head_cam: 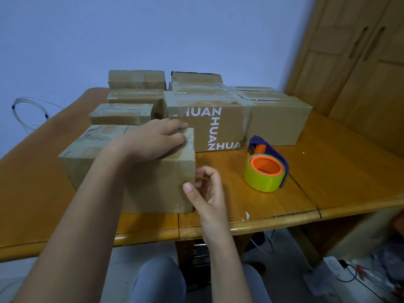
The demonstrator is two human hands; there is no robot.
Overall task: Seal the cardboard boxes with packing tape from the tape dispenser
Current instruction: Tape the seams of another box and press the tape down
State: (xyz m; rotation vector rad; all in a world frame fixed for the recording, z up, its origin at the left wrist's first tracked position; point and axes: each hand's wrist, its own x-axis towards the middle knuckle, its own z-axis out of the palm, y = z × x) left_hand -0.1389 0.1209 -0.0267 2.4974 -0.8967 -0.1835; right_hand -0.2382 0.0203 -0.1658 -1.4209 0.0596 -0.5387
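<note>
A brown cardboard box [161, 184] stands near the table's front edge, with tape showing on its top. My left hand [153, 142] lies flat on the box's top right corner, fingers straight. My right hand [204, 185] is at the box's right front edge, thumb touching the cardboard and fingers loosely curled around nothing. The tape dispenser [265, 166], purple with an orange core and a yellow-green tape roll, lies on the table to the right of my right hand, apart from it.
Several taped cardboard boxes [225, 125] are stacked across the back of the wooden table [328, 176], one printed with white letters. A wooden wardrobe [360, 62] stands at the right. Coiled cable [28, 112] hangs at the left. My knees sit below the table edge.
</note>
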